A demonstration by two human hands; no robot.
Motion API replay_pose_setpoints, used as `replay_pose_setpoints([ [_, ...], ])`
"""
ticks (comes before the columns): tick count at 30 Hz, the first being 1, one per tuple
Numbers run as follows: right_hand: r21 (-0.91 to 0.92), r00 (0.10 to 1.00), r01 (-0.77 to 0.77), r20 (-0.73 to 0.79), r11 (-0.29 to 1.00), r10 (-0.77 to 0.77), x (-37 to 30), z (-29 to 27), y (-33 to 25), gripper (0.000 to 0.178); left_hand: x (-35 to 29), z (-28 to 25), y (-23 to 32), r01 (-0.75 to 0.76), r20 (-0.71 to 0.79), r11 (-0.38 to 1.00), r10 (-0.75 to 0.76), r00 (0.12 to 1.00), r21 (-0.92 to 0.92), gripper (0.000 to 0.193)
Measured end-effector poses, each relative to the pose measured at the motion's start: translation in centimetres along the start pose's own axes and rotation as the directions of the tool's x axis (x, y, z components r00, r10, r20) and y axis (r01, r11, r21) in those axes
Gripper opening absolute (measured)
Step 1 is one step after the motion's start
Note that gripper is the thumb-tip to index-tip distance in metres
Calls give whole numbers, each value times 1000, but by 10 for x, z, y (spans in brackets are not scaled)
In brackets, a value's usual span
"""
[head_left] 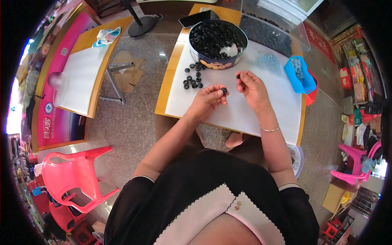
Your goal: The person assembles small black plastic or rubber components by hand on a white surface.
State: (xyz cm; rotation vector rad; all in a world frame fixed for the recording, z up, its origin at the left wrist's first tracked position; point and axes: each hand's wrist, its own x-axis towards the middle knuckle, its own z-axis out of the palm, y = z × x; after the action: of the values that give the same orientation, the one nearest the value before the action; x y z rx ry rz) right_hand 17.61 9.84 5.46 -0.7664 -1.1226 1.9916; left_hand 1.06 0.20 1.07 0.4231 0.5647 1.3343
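Above the white-covered table [245,106], my left hand [206,102] pinches a small round black piece with a hole [224,90] between thumb and fingers. To its right, my right hand [254,90] is closed, with a tiny dark piece [238,76] at its fingertips, too small to name. The two hands are apart. Beyond my left hand lie several loose black round pieces [192,81]. Behind them stands a round tub [218,64] heaped with the same kind of black pieces. Small silvery pieces [268,63] are spread on the sheet beyond my right hand.
A blue plastic bin [304,87] of silvery pieces sits at the table's right edge, with a red one [312,96] beside it. A dark phone [198,18] lies behind the tub. On the left are a second table [79,77] and a pink chair [69,175].
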Motion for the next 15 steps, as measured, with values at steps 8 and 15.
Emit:
replay_pose_setpoints([
  [8,-43,995,61,-71,997,-64,-36,18,18,13,3,-3,-3,-43,15,999,44,999,-20,16],
  [15,-246,976,111,-157,963,-152,-46,33,12,12,0,-2,-3,-41,-1,999,41,999,9,17],
])
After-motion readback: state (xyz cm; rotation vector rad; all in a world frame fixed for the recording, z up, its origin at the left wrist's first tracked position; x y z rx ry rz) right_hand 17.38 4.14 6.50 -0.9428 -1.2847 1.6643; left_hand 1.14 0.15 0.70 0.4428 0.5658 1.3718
